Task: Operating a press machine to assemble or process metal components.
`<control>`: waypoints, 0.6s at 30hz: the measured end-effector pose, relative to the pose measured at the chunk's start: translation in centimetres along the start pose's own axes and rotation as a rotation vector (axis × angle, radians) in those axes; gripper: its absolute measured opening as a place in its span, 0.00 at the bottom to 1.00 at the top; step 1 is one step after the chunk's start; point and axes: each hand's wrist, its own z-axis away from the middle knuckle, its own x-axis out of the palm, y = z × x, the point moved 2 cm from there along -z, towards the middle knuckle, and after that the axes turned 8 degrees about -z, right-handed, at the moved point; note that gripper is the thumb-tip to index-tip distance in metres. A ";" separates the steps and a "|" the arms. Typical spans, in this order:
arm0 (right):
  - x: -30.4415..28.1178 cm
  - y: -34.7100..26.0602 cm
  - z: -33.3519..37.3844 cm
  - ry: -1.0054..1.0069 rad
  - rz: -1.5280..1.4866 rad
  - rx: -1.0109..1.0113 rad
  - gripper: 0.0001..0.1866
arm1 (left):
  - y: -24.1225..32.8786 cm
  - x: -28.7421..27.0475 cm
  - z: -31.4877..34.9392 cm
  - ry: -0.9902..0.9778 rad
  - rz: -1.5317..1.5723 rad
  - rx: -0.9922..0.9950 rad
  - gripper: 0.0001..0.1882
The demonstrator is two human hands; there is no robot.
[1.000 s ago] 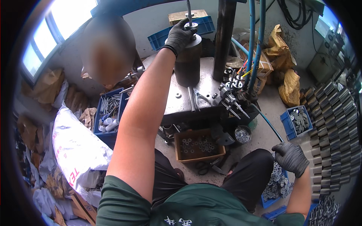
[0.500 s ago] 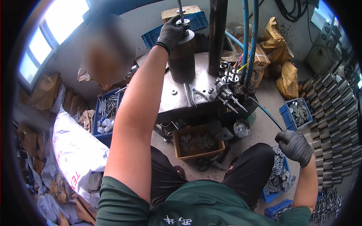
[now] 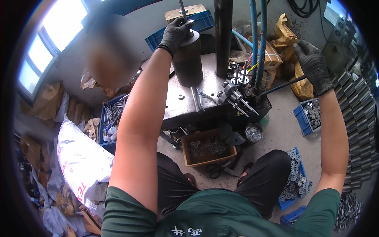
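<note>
My left hand, in a dark grey glove, reaches to the top of a thick dark steel cylinder on the metal bench. Its fingers close round the foot of a slim upright metal rod, beside a bright ring-shaped part. Out to the right and raised, my gloved right hand is closed at the outer end of a long lever. That lever slopes up from the machine's right side; the glove hides its tip.
On the bench top lie a short tube and pliers-like tool. A wooden tray of small rings sits below. Blue bins of metal parts stand right, near stacked tubes. A white sack leans left.
My right hand has swung upward and away from me, and the lever has risen with it. The left hand stays at the rod, which tilts slightly more to the left.
</note>
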 end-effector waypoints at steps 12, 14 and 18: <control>-4.8 -2.2 19.1 -0.918 -0.135 0.065 0.11 | 0.8 0.0 0.7 0.072 -0.293 0.091 0.16; -4.4 -2.2 22.1 -1.056 0.051 0.088 0.13 | 0.8 0.1 0.9 0.079 -0.314 0.084 0.16; -4.6 -2.6 22.6 -1.023 0.040 0.136 0.13 | 0.6 -0.2 0.6 0.085 -0.383 0.098 0.17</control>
